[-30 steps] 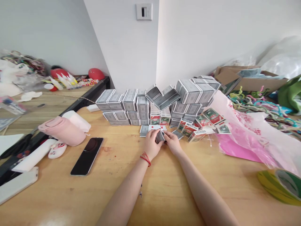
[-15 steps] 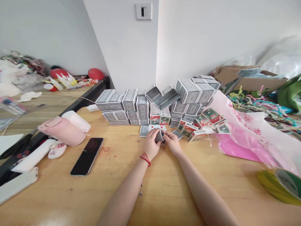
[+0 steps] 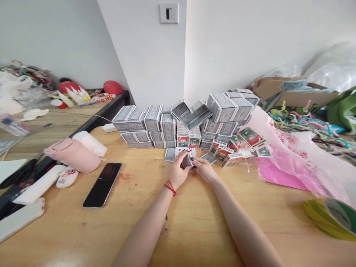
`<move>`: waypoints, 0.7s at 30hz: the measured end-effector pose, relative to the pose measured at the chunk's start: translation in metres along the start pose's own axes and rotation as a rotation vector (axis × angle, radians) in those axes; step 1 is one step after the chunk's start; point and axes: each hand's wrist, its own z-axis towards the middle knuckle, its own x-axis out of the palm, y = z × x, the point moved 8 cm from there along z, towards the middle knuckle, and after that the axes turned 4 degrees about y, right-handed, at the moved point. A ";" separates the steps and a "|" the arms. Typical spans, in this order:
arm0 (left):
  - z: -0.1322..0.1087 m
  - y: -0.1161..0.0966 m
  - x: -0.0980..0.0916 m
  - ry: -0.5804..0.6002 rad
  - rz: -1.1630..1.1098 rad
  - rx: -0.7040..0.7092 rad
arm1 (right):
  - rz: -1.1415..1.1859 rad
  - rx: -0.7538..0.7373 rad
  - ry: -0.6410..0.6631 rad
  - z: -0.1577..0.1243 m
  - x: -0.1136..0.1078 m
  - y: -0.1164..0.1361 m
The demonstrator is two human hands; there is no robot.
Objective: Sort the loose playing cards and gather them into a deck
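Note:
Between my two hands is a small bundle of grey-backed playing cards [image 3: 187, 160], held just above the table. My left hand [image 3: 178, 170] curls around its left side, red string at the wrist. On the right side my right hand [image 3: 204, 168] pinches the same cards, dark nails showing. Right behind them lie face-up cards with red hearts [image 3: 180, 150], a grey-backed pile [image 3: 169, 154] to the left and another [image 3: 208, 158] to the right. Folded-card blocks [image 3: 152, 124] form a stacked wall at the back, with a V-shaped piece [image 3: 191, 115] on top.
Red-and-green card boxes [image 3: 224, 152] lie right of my hands, beside pink plastic wrapping [image 3: 280, 174]. A yellow tape roll [image 3: 330, 218] is at the right edge. A phone [image 3: 102, 185], a pink pouch [image 3: 73, 155] and a white power bank [image 3: 23, 218] are left.
My fingers have shifted slightly on the cards, and the bundle is tilted so that more of it shows. Elsewhere things stand as before.

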 end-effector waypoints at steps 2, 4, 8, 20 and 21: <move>0.000 -0.002 -0.001 -0.005 -0.006 0.015 | -0.027 0.001 -0.003 0.000 0.000 0.000; 0.000 -0.003 -0.001 0.003 -0.004 0.024 | -0.091 -0.009 -0.022 0.000 -0.003 0.000; 0.001 -0.002 0.002 0.035 0.016 0.026 | -0.324 -0.087 -0.087 0.003 -0.012 0.003; -0.001 0.001 0.009 0.089 0.081 0.004 | -0.780 -0.239 -0.205 -0.001 -0.016 0.019; -0.001 0.001 0.010 0.093 0.088 0.005 | -0.798 -0.238 -0.226 -0.001 -0.017 0.019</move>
